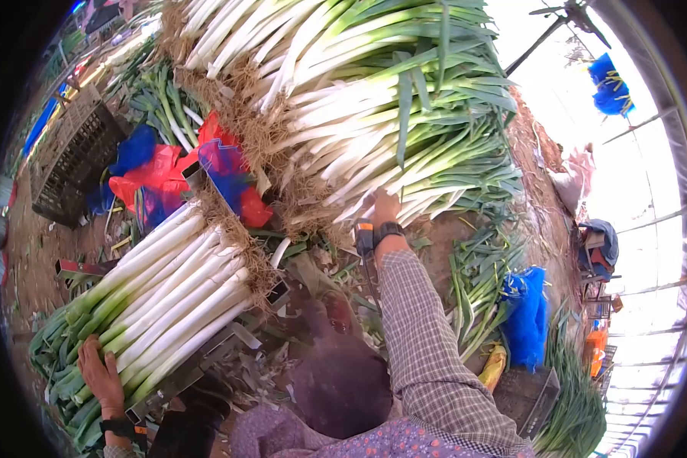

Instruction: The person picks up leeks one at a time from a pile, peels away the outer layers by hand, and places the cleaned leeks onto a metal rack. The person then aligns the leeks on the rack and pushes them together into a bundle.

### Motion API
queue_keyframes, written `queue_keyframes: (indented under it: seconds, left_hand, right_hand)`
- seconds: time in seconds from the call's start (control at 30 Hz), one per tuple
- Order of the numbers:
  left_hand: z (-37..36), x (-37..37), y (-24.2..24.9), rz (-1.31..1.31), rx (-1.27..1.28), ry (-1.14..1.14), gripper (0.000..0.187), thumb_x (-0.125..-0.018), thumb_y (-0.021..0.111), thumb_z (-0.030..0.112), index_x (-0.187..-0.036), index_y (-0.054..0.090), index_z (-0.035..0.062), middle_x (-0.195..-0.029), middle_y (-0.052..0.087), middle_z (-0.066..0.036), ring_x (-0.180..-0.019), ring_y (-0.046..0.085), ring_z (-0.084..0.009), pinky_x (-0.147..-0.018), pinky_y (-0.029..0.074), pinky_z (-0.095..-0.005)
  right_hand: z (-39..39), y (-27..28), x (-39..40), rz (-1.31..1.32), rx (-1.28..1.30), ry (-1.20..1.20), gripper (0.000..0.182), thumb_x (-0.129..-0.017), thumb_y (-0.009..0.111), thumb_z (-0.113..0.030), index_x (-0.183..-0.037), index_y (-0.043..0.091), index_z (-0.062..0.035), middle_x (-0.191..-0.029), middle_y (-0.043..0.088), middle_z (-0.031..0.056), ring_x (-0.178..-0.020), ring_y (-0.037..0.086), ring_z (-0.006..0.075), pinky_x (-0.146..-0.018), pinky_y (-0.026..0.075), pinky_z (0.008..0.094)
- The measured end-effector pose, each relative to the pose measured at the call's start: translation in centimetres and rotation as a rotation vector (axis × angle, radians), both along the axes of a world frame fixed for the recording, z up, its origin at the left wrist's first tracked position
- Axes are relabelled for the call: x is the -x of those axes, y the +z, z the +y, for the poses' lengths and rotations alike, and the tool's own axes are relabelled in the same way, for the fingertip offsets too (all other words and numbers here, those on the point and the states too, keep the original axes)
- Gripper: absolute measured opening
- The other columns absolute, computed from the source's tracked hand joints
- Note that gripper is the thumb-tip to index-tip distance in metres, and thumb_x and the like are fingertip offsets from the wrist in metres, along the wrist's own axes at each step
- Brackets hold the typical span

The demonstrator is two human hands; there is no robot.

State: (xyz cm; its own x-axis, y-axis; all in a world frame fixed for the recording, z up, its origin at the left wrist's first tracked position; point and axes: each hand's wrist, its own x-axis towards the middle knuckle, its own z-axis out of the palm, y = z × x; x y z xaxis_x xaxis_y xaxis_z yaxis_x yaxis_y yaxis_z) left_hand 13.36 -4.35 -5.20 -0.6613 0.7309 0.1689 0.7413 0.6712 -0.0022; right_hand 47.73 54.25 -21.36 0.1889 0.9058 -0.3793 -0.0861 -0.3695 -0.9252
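Note:
My left hand (101,378) lies over the green leaf end of a row of leeks (183,286), its fingers stretched out and its thumb apart. These leeks lie side by side on a metal frame (179,362), their roots toward the middle of the view. Farther forward, my right hand (385,208) reaches to the near edge of a large leek pile (359,114). Its fingers curl round white stalks there, though their tips are partly hidden. A dark device (365,238) is strapped at the right wrist.
Left of the pile stand a black plastic crate (75,156) and red and blue bags (160,172). A blue net bundle (525,313) and another dark crate (523,397) are at my right. A dark round stool (340,385) is in front of me, with leaf scraps around it.

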Motion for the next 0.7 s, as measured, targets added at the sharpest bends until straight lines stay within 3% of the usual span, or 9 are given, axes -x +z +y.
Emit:
queue_keyframes:
  seconds: [0.07, 0.17, 0.2, 0.23, 0.3, 0.4, 0.53, 0.63, 0.7]
  left_hand:
    - [0.1, 0.1, 0.1, -0.011, 0.014, 0.002, 0.049, -0.097, 0.04, 0.048, -0.105, 0.051, 0.0009, -0.12, 0.056, -0.019, -0.113, 0.048, -0.0396, -0.099, 0.034, -0.0465]
    - [0.3, 0.1, 0.2, -0.008, 0.011, -0.013, 0.05, -0.098, 0.039, 0.049, -0.103, 0.051, 0.0007, -0.119, 0.056, -0.02, -0.112, 0.048, -0.0401, -0.099, 0.034, -0.0469]
    - [0.3, 0.1, 0.2, -0.002, 0.005, -0.02, 0.05, -0.098, 0.039, 0.049, -0.103, 0.05, 0.0006, -0.119, 0.056, -0.02, -0.112, 0.048, -0.0402, -0.098, 0.034, -0.0471]
    - [0.2, 0.2, 0.2, 0.0, 0.009, -0.019, 0.049, -0.098, 0.039, 0.048, -0.103, 0.05, 0.0007, -0.118, 0.056, -0.02, -0.112, 0.048, -0.0402, -0.098, 0.034, -0.0471]
    - [0.3, 0.2, 0.2, -0.001, 0.007, -0.028, 0.049, -0.098, 0.039, 0.048, -0.103, 0.051, 0.0008, -0.118, 0.056, -0.02, -0.112, 0.048, -0.0403, -0.098, 0.034, -0.0471]
    - [-0.1, 0.4, -0.1, 0.008, 0.017, -0.022, 0.049, -0.098, 0.039, 0.048, -0.103, 0.051, 0.0009, -0.117, 0.056, -0.02, -0.112, 0.048, -0.0404, -0.098, 0.034, -0.0472]
    - [-0.4, 0.5, -0.2, 0.014, 0.011, -0.034, 0.046, -0.097, 0.041, 0.045, -0.106, 0.051, 0.0008, -0.117, 0.056, -0.019, -0.112, 0.048, -0.04, -0.098, 0.034, -0.0467]
    - [0.0, 0.2, 0.3, -0.009, 0.019, -0.016, 0.041, -0.097, 0.043, 0.039, -0.111, 0.051, 0.0011, -0.119, 0.056, -0.02, -0.113, 0.049, -0.0391, -0.099, 0.034, -0.0459]
    - [0.3, -0.1, 0.5, -0.019, 0.023, -0.001, 0.04, -0.096, 0.044, 0.039, -0.109, 0.051, 0.0015, -0.119, 0.056, -0.02, -0.113, 0.049, -0.0392, -0.099, 0.034, -0.0461]
  right_hand:
    - [1.0, 0.7, 1.4, -0.048, 0.062, 0.052, 0.035, -0.088, 0.058, -0.013, -0.109, 0.045, 0.0109, -0.075, 0.058, 0.0136, -0.059, 0.056, 0.0231, -0.053, 0.044, 0.0396]
    - [4.2, -2.2, 2.7, -0.281, -0.031, -0.122, 0.049, -0.091, 0.061, -0.017, -0.124, 0.041, 0.0133, -0.104, 0.065, 0.0247, -0.088, 0.065, 0.031, -0.074, 0.052, 0.044]
    - [4.7, -1.4, 2.0, -0.125, 0.025, -0.142, 0.03, -0.081, 0.07, -0.023, -0.092, 0.06, 0.0039, -0.074, 0.061, 0.012, -0.063, 0.054, 0.023, -0.057, 0.043, 0.0425]
    - [5.2, -1.3, 1.6, -0.066, 0.01, -0.169, 0.026, -0.081, 0.07, -0.022, -0.084, 0.062, 0.0025, -0.074, 0.06, 0.0118, -0.063, 0.054, 0.0216, -0.054, 0.042, 0.042]
    - [5.9, 0.0, -1.0, -0.07, 0.201, 0.059, 0.026, -0.08, 0.069, -0.023, -0.081, 0.063, 0.002, -0.071, 0.06, 0.0109, -0.059, 0.056, 0.0219, -0.051, 0.043, 0.0415]
    - [4.7, 1.5, -2.5, -0.111, 0.144, 0.166, 0.027, -0.079, 0.068, -0.024, -0.077, 0.063, 0.0022, -0.068, 0.061, 0.0112, -0.054, 0.056, 0.0232, -0.05, 0.044, 0.0405]
    - [3.7, 2.5, -2.3, -0.026, 0.187, 0.165, 0.028, -0.085, 0.064, -0.007, -0.106, 0.048, 0.0006, -0.066, 0.056, 0.0121, -0.054, 0.051, 0.0231, -0.046, 0.04, 0.0419]
    - [4.9, 1.2, -0.7, -0.041, 0.143, 0.129, 0.021, -0.083, 0.063, -0.005, -0.099, 0.052, 0.0022, -0.07, 0.06, 0.0134, -0.054, 0.053, 0.0228, -0.046, 0.04, 0.043]
    - [6.6, 0.2, 0.4, -0.229, 0.21, 0.248, 0.011, -0.076, 0.065, -0.004, -0.081, 0.06, 0.005, -0.076, 0.064, 0.0163, -0.056, 0.054, 0.0251, -0.051, 0.045, 0.0435]
